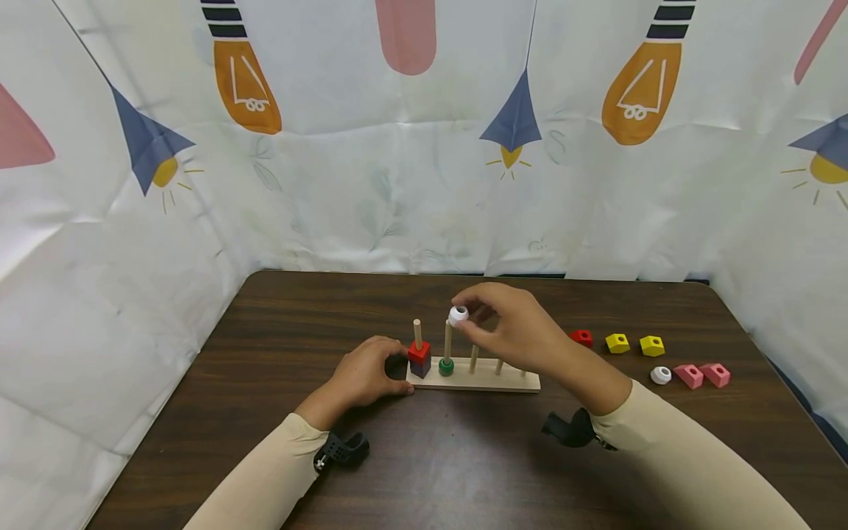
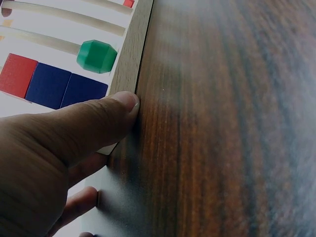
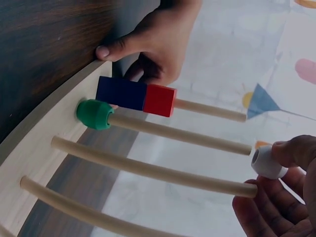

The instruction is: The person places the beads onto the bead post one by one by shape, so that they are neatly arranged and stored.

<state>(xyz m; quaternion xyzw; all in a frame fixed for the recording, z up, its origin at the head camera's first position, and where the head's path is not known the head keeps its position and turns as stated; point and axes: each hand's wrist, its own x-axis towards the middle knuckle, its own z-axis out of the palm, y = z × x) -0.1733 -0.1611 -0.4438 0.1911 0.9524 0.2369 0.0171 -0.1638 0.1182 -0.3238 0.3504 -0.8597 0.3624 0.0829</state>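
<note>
A wooden peg board (image 1: 473, 383) with several upright pegs stands on the table. My left hand (image 1: 366, 372) grips its left end, the thumb (image 2: 111, 116) against the front edge. On the leftmost peg a red block (image 1: 419, 352) sits above two dark blue blocks (image 2: 47, 85). The second peg (image 3: 182, 135) carries a green bead (image 3: 94, 114) at its foot. Between thumb and fingers my right hand (image 1: 513, 327) pinches a white bead (image 3: 268, 163), its hole at the tip of that second peg. Whether the peg has entered the hole I cannot tell.
To the right on the dark wooden table (image 1: 464, 471) lie a red block (image 1: 581, 338), two yellow blocks (image 1: 617, 343), another white bead (image 1: 660, 375) and two pink blocks (image 1: 689, 376). A patterned white cloth (image 1: 411, 191) hangs behind the table.
</note>
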